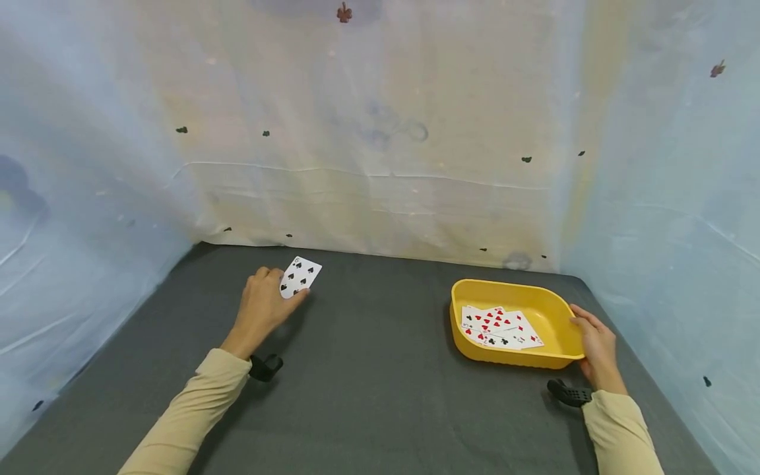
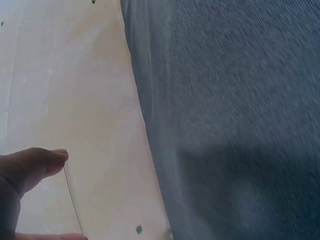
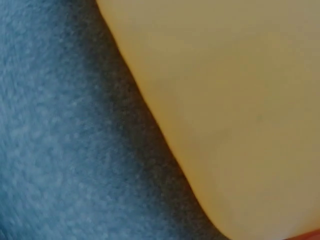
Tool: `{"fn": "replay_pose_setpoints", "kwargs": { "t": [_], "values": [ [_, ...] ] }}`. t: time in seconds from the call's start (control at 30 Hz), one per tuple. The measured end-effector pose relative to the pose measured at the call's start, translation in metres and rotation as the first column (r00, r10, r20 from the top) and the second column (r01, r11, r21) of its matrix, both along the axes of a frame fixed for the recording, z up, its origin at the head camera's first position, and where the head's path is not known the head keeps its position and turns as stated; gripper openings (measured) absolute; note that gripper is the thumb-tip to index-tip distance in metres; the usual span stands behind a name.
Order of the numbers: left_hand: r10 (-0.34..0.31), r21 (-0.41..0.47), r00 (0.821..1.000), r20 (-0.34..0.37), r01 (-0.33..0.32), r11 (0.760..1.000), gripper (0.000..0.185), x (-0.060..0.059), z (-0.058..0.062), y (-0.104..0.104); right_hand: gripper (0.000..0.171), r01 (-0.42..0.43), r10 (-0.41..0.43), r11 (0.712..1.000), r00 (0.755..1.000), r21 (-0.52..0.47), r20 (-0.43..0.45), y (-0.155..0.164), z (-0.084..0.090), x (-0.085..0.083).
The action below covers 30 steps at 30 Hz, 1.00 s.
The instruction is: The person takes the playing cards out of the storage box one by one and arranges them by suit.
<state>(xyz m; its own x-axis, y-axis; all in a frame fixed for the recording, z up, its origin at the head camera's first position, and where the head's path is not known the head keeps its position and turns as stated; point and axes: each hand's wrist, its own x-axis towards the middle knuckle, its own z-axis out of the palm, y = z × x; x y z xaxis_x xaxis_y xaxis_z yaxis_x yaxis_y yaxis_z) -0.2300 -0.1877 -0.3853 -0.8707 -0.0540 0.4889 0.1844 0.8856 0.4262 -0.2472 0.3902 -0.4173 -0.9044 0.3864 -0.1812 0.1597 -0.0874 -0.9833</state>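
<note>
- Looking from the head cam first: left hand (image 1: 261,309) pinches a single black-suit card (image 1: 300,276) by its lower corner, lifted off the grey table (image 1: 368,382) and tilted face-up. It's well to the left of the yellow tray (image 1: 552,307). Holding it by the corner keeps the pips visible, which is prob why it's gripped that way.
- Same view, right hand (image 1: 596,346) sits on the tray's right rim, fingers curled over the edge w/ thumb on the outside wall. Looks like a steadying hold so the tray doesn't slide on the mat. It has nothing else in it.
- Inside the tray there's a fanned bunch of face-up cards (image 1: 499,328), mostly red pips w/ a black one or two at the near edge. They lie flat on the tray's floor, toward its left end.
- Left wrist cam: you see the card (image 2: 73,202) edge-on as a thin line between a fingertip above and the thumb (image 2: 50,237) at the bottom edge of frame. So it's a light two-point pinch, not a fist. Pale backdrop cloth (image 2: 65,75) behind it, table to the right; the tray isn't in this view.
- Right wrist cam: basically all tray wall (image 3: 225,100) up close, grey table to its left. Fingers aren't visible here, so grip can't be read from this one; the head view is what shows it.
</note>
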Motion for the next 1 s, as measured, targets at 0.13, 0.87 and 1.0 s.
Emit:
{"fn": "replay_pose_setpoints", "kwargs": {
  "t": [0.13, 0.87, 1.0],
  "values": [
    [0.039, -0.007, 0.999, 0.01, -0.039, 0.999, 0.05, 0.002, -0.002, -0.008, 0.046, -0.016, 0.016, 0.999, 1.0, -0.041, 0.011, 0.001, 0.001, 0.0],
    [0.161, -0.008, 0.965, 0.207, -0.163, 0.987, 0.051, -0.007, -0.021, -0.041, 0.041, 0.031, -0.032, 0.999, 0.999, -0.039, -0.028, -0.001, -0.004, 0.001],
    [0.18, -0.015, 0.951, 0.251, -0.183, 0.983, 0.049, -0.009, -0.023, -0.043, 0.04, 0.028, -0.029, 0.999, 0.999, -0.038, -0.04, -0.001, -0.004, 0.002]
  ]
}}
